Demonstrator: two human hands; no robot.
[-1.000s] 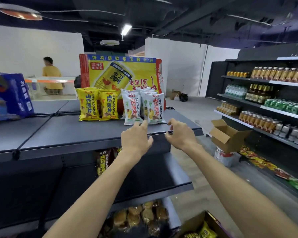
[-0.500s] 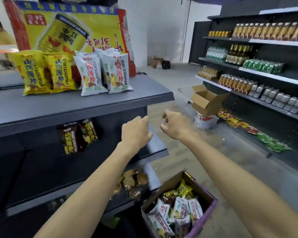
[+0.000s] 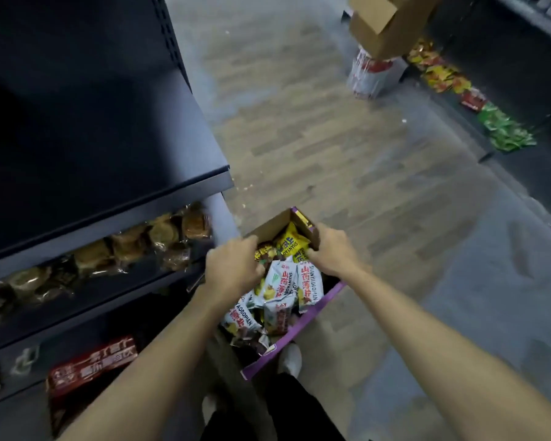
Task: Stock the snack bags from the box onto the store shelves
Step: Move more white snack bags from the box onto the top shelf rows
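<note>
Two hands are down in the box (image 3: pixel 303 324), a purple-edged carton that sits on the floor just beside the foot of the dark shelf unit (image 3: pixel 159 189). The left hand (image 3: pixel 234 268) has its fingers curled downward, tips buried among the snack bags (image 3: pixel 285 292). I cannot tell whether it already has one pinched. The right hand (image 3: pixel 330 253) is curled too, at the far corner of the box against a yellow bag (image 3: pixel 291 243). Whether it grips that bag or the cardboard wall is hidden by its own knuckles.

By my reckoning this is the pick-up step, and plenty of the job is left. The box holds a loose heap of white and yellow bags, with a few darker ones underneath. None of those bags shows on the shelf boards in this view. The lower board carries only a row of clear-wrapped pastries (image 3: pixel 134 246), and a red pack (image 3: pixel 93 364) lies on the bottom one, so how many bags already stand on the shelves cannot be judged from here.

Across the aisle a plain cardboard box (image 3: pixel 382 23) stands open, with loose packets (image 3: pixel 503 128) lying along the base of the opposite shelving.
</note>
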